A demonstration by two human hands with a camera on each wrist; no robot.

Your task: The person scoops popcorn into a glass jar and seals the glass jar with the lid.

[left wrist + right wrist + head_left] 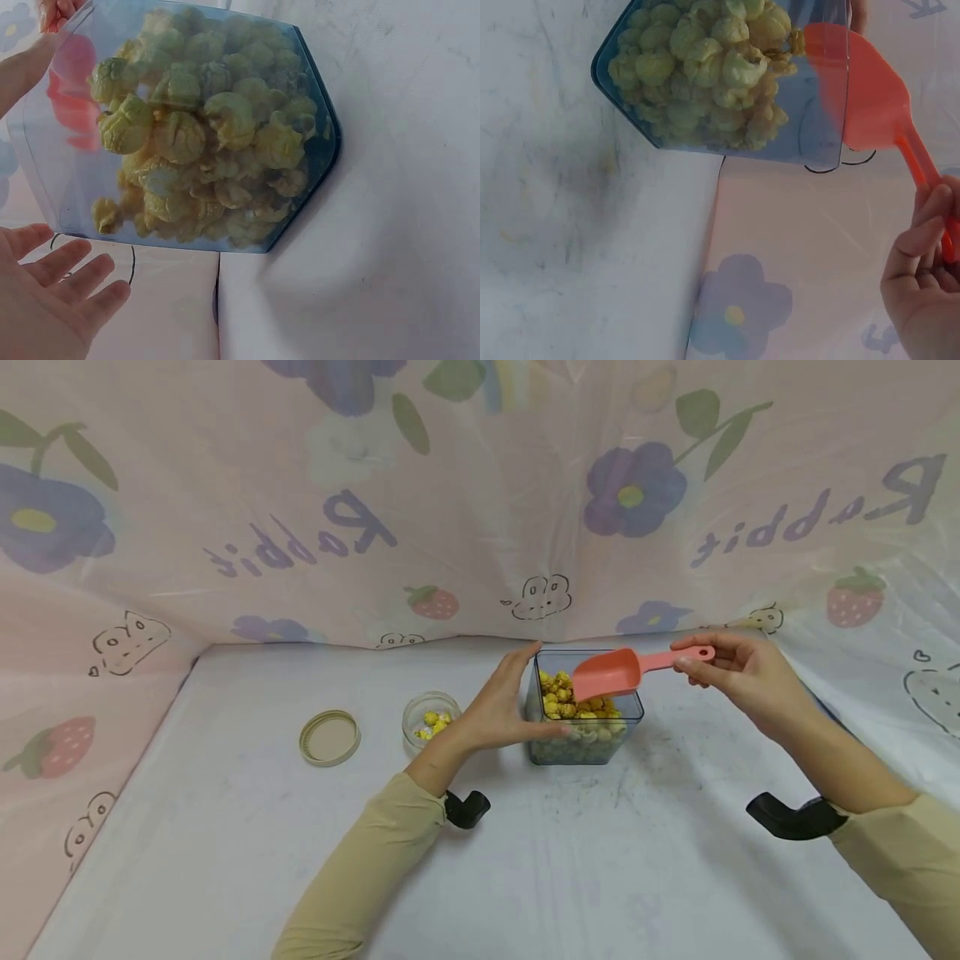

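Thumb against fingers, pinching a coral-pink plastic scoop (606, 677) in the right hand (738, 675), dipping its lip into a square, clear blue-tinted plastic box (573, 750) of yellow popcorn (555, 700) on the white-covered desk (187, 827); spreading the left hand (491, 712) around it, contact unclear; perhaps risking spills by bumping the box.

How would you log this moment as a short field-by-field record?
Right hand: pinches the handle of a pink scoop
Scoop: tip below the box's rim, near the popcorn
Left hand: fingers spread at the box's left side
Box: clear, bluish, upright, lidless, partly filled
Jar: round, clear, uncovered, some popcorn inside, left of the box
Lid: round, beige, flat, left of the jar
Backdrop: pink sheet with flowers, strawberries
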